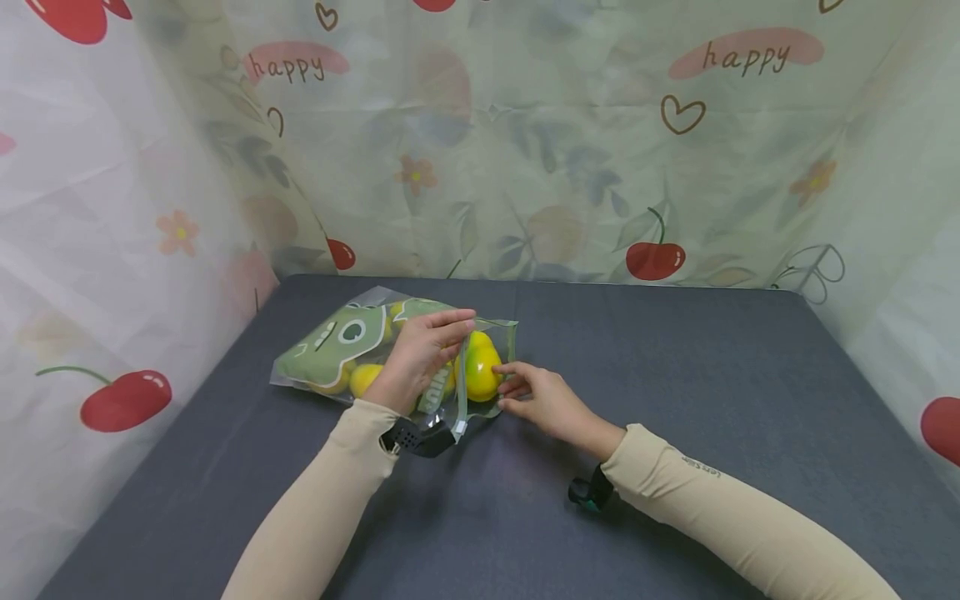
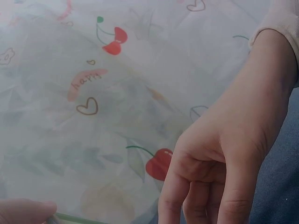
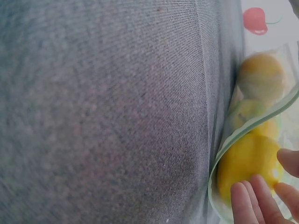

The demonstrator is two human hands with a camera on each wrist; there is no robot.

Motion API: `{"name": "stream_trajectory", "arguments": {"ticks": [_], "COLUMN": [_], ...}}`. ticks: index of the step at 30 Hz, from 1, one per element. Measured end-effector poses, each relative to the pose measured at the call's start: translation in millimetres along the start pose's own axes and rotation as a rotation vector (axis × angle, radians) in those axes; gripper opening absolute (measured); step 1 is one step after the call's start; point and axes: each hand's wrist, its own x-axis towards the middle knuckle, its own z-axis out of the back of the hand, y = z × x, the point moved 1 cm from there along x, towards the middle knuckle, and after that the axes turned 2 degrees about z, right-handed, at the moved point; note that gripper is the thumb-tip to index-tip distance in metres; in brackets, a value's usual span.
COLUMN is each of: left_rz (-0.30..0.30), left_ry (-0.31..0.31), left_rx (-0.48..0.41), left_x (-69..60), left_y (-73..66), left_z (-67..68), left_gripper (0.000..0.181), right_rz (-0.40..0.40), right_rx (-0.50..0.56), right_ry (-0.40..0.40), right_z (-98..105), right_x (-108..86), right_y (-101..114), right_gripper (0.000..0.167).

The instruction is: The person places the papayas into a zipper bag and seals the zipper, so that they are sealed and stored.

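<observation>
A clear zip bag point(image 1: 352, 329) with a green cartoon face lies on its side, several yellow fruits inside it. Just within its mouth sits a glossy yellow pear point(image 1: 480, 371), also seen as a big yellow fruit point(image 3: 245, 161) in the right wrist view. My left hand point(image 1: 422, 354) lies over the bag near its opening; its thumb pinches the green-edged rim in the left wrist view. My right hand point(image 1: 551, 404) is at the mouth from the right, its fairly straight, spread fingers point(image 3: 243, 203) against the pear's near end.
The bag lies on a dark grey table point(image 1: 675, 400). A white slider point(image 1: 460, 428) sits at the near end of the bag's zip. Printed cloth point(image 1: 525, 125) with cherries and hearts surrounds the table at the back and sides. Each wrist wears a black camera.
</observation>
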Motion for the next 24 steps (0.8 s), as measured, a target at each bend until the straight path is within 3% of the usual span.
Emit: {"name": "stream_trajectory", "arguments": {"ticks": [24], "left_rz": [0.003], "left_ry": [-0.004], "left_rx": [-0.006], "left_x": [0.4], "left_y": [0.2], "left_z": [0.2], "left_gripper": [0.035], "right_rz": [-0.012], "right_rx": [0.024], "right_ry": [0.051], "right_z": [5.6], "right_x": [-1.1], "right_y": [-0.8], "right_gripper": [0.05]}}
